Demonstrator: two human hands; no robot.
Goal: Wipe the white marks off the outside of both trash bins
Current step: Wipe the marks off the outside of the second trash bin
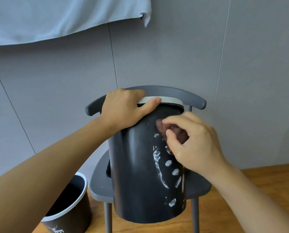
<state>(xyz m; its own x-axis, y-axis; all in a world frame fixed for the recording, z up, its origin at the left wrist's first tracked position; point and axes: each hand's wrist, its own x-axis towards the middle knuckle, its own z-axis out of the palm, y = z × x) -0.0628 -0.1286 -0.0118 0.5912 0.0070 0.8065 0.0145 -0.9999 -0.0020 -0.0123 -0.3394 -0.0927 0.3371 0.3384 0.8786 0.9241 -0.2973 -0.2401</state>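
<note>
Up on the seat of a grey chair (196, 185), the dark trash bin (137, 174) rests tilted, its long axis running from the white-rimmed mouth by the chair's backrest down to its base, which overhangs the seat's front edge toward the camera. No brand, label or readable writing shows on it; the only markings are white marks (158, 165), smears and oval dabs strung along the bin's length on its right side. The left hand (123, 110) reaches in from the lower left with the forearm stretched out, its palm on the upper left of the bin, fingers hooked over the white rim and thumb laid along the rim's outer face. The right hand (195, 143) comes in from the lower right, wrist bent, its fingertips pinching a bunched brown cloth (171, 132) and pressing it to the bin's wall at the top of the marks. A second dark bin (68, 207) stands upright on the wooden floor (266, 180), left of the chair, with white marks low on its side. Above the chair, a pale sheet (56, 17) hangs against the grey wall.
</note>
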